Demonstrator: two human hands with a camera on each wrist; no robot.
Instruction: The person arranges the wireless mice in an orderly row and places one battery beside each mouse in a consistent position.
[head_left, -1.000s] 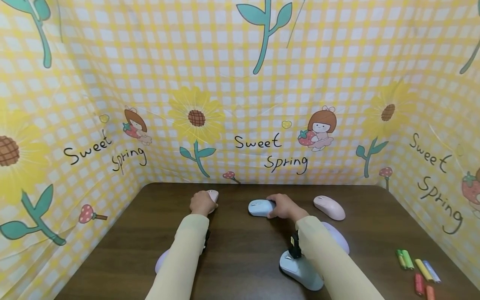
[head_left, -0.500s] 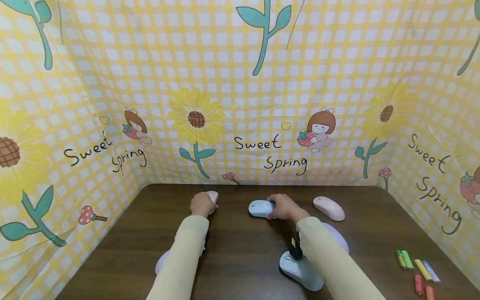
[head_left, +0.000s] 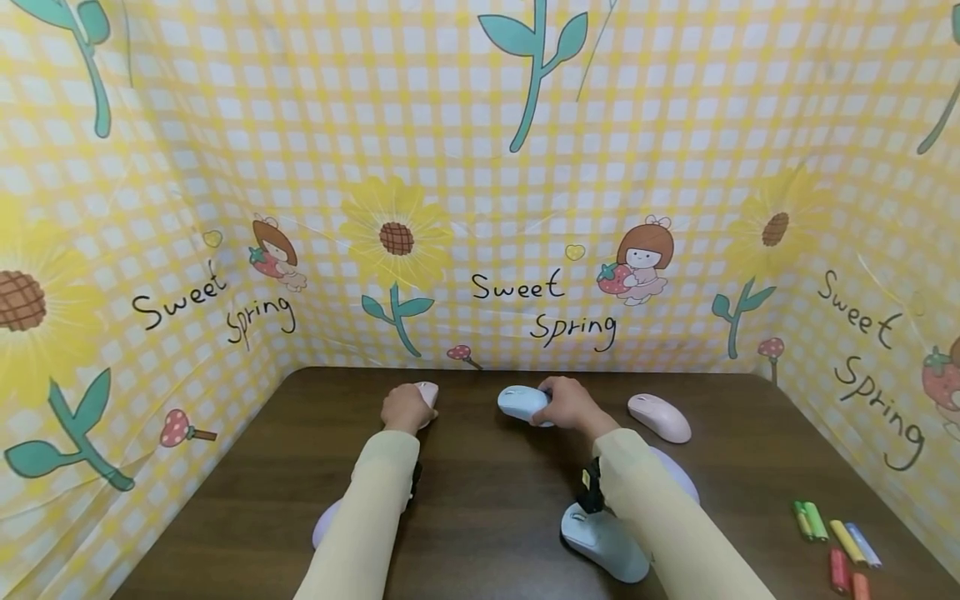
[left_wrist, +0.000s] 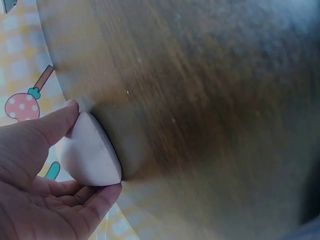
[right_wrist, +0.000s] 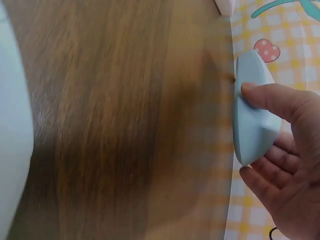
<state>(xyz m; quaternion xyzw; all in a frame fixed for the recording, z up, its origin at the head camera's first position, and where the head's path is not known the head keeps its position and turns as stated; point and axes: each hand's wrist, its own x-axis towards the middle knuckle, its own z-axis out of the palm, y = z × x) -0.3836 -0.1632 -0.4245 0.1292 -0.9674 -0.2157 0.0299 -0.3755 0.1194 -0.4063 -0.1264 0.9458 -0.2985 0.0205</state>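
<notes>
At the back of the table, left of centre, my left hand (head_left: pixel 405 408) holds a pale pink computer mouse (head_left: pixel 428 392). The left wrist view shows thumb and fingers of the left hand (left_wrist: pixel 55 195) on opposite sides of the pink mouse (left_wrist: pixel 90 152); it seems to lie on the table. Further right, my right hand (head_left: pixel 573 407) grips the rear of a light blue mouse (head_left: pixel 521 402). In the right wrist view, the thumb of the right hand (right_wrist: pixel 295 145) lies along one side of the blue mouse (right_wrist: pixel 254 125), fingers on the other. It appears slightly raised.
Another pink mouse (head_left: pixel 660 418) lies to the right. A lilac mouse (head_left: pixel 678 473) and a pale green mouse (head_left: pixel 606 543) are partly behind the right forearm, another lilac mouse (head_left: pixel 326 523) behind the left. Several coloured batteries (head_left: pixel 840 567) lie at right. A patterned cloth (head_left: pixel 510 208) encloses the table (head_left: pixel 480 500).
My right hand and the blue mouse have shifted slightly up in the head view, toward the back, and the mouse has tilted a little. My left hand stays on the pink mouse.
</notes>
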